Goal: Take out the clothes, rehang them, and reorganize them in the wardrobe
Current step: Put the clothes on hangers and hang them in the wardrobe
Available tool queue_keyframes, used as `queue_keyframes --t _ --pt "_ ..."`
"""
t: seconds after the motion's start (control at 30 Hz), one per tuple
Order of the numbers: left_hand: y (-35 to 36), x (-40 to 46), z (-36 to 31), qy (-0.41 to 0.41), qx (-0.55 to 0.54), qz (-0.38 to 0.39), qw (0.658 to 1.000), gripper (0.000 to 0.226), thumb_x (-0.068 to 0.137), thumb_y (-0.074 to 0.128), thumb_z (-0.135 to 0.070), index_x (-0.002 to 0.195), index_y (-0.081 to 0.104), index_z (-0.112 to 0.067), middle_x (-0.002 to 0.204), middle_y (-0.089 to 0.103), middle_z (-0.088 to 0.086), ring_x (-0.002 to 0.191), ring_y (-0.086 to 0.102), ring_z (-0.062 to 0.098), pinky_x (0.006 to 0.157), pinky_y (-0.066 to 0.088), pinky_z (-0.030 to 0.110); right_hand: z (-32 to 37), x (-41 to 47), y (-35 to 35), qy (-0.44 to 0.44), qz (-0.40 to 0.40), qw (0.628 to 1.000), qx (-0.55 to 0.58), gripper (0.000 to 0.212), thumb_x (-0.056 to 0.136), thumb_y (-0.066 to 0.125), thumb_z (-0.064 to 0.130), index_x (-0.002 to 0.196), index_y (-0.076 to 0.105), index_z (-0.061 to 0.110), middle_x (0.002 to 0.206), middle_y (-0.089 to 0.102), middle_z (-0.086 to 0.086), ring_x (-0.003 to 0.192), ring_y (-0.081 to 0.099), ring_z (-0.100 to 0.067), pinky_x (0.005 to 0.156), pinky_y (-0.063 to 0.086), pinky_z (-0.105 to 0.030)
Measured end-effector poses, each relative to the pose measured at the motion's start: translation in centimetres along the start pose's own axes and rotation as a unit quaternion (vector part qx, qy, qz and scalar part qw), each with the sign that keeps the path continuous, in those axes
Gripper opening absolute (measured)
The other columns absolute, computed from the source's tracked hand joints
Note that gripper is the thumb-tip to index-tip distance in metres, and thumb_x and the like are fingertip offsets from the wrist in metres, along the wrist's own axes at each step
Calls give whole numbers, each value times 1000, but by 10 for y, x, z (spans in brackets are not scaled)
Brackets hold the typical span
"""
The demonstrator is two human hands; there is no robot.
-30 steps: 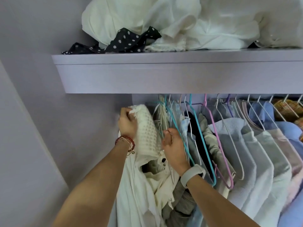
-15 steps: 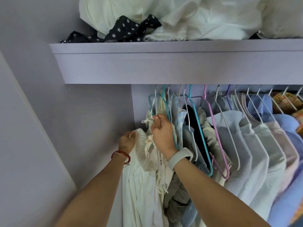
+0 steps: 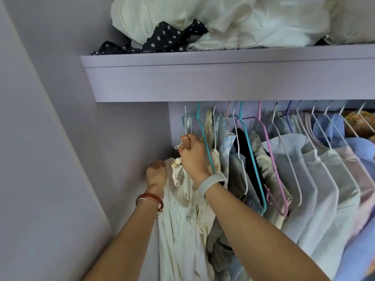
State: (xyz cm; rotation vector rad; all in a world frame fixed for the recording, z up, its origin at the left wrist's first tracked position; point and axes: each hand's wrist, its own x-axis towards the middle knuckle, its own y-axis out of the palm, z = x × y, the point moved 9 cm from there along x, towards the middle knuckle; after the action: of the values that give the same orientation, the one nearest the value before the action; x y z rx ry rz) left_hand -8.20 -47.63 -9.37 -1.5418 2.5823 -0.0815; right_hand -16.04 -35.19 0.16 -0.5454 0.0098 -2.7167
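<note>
A cream garment (image 3: pixel 182 230) hangs at the far left end of the row, under the shelf. My right hand (image 3: pixel 192 157) is closed around the lower part of its white hanger (image 3: pixel 187 124) and a thin strap with beads. My left hand (image 3: pixel 156 177) grips the garment's left shoulder, beside the wardrobe wall. To the right hang several clothes on teal (image 3: pixel 249 155), pink (image 3: pixel 269 155) and white hangers: pale blue, grey and white shirts (image 3: pixel 316 179). The rail itself is hidden behind the shelf front.
A lilac shelf (image 3: pixel 223 78) juts out above the hangers, piled with white fabric (image 3: pixel 253 21) and a black polka-dot cloth (image 3: pixel 162 40). The lilac side wall (image 3: pixel 50 159) stands close on the left. A checked garment (image 3: pixel 357 122) hangs at the far right.
The knitted cream piece held up by my left hand has dropped; that hand moved down to the garment's shoulder. My right hand rose from among the hangers to the white hanger near its hook.
</note>
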Motion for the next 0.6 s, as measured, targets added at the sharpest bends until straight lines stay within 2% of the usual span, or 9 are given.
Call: queue_keyframes --t 0.1,0.17,0.23,0.3,0.37,0.43,0.5,0.57,0.6 --pt "-11 -9 -14 12 -52 -19 998 25 89 45 -7 66 54 -11 74 48 8 74 41 20 61 39 28 -11 -2 3 25 8 1000 17 22 92 32 7 83 52 7 62 45 -4 62 44 -21 65 39 -36" --pt "-15 -15 -22 13 -72 -24 997 17 90 48 -10 86 64 -4 81 53 7 80 45 19 75 48 36 -15 -9 4 30 11 999 29 25 93 32 10 75 47 19 60 44 0 57 42 -17 64 37 -35" --pt "-15 -21 -29 26 -81 -13 996 18 90 49 -11 100 63 -7 94 59 8 89 52 19 89 47 37 -21 -15 5 32 26 999 29 28 93 32 11 73 44 27 59 43 4 55 41 -12 64 37 -34" --pt "-12 -27 -40 51 -92 15 994 15 91 48 -9 98 62 -11 94 60 6 90 55 17 86 45 31 -27 -20 6 31 47 998 14 24 93 32 11 79 47 24 62 44 6 57 43 -10 64 38 -33" --pt "-7 -33 -52 70 -95 45 992 18 93 46 -8 101 62 -10 87 61 0 84 56 12 81 45 22 -31 -26 7 23 65 998 -8 18 92 34 9 87 49 18 68 47 2 65 45 -15 70 40 -36" --pt "1 -38 -64 75 -76 75 991 19 93 47 -12 101 64 -11 82 60 -5 73 53 4 66 44 8 -35 -36 3 16 59 998 -7 17 90 36 5 85 49 15 73 47 -3 73 45 -18 72 39 -36" --pt "9 -41 -73 71 -37 104 991 17 93 50 -19 97 66 -12 80 60 -5 66 50 1 50 40 5 -29 -44 -5 -6 35 999 16 23 90 37 0 76 47 16 69 45 -2 67 43 -17 67 38 -31" --pt "14 -45 -82 76 -23 123 989 21 94 50 -20 103 65 -10 84 62 -3 65 50 1 49 40 5 -14 -42 -10 -29 13 999 34 24 89 36 -2 74 46 13 62 41 3 60 40 -14 61 37 -28" --pt "15 -46 -88 86 -27 125 988 23 94 50 -20 107 65 -9 91 64 -1 68 51 1 56 42 4 -7 -36 -10 -37 7 999 39 21 90 36 -1 76 47 11 61 41 4 60 41 -15 61 38 -29"
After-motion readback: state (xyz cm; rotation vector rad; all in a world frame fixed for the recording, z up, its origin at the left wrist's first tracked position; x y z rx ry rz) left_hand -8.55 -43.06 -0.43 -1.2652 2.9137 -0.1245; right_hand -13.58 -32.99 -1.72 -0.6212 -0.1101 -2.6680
